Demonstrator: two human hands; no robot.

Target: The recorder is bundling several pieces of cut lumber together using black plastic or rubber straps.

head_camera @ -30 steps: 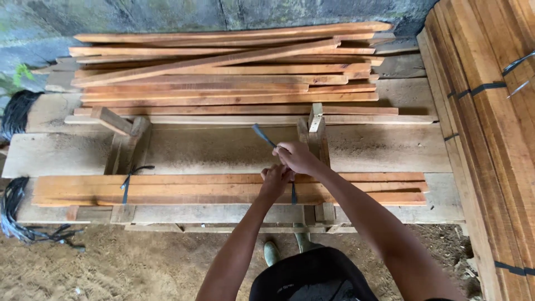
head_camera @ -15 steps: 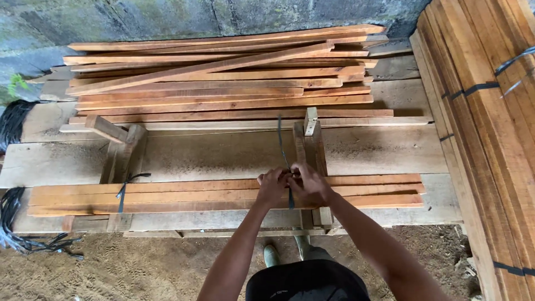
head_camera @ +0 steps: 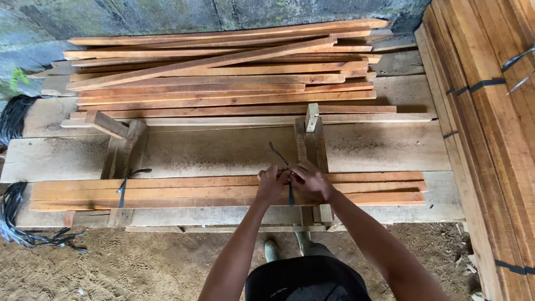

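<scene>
Head view: A person bends over a rough plank tabletop (head_camera: 379, 147), both hands meeting at the middle of a low bundle of reddish wooden slats (head_camera: 167, 192) that lies lengthwise along its near edge. The left hand (head_camera: 272, 184) and the right hand (head_camera: 309, 183) sit side by side, touching, on top of the bundle; the fingers of both are curled tight around a thin dark strap (head_camera: 278, 156), whose loose end rises toward 12 o'clock from the hands while a short piece hangs down the bundle's near face between them. At 9 o'clock from the hands, well apart, a second dark strap (head_camera: 123, 184) is already knotted around the same bundle. Two upright wooden frames (head_camera: 312, 139) stand on the tabletop, one just beyond the hands. Farther off at 12 o'clock lies a loose pile of slats (head_camera: 223, 72) against a stone wall (head_camera: 167, 17). At 3 o'clock, strapped stacks of boards (head_camera: 490, 139) run along the side. A tangle of black straps (head_camera: 16, 223) lies on the dirt floor at 9 o'clock.
</scene>
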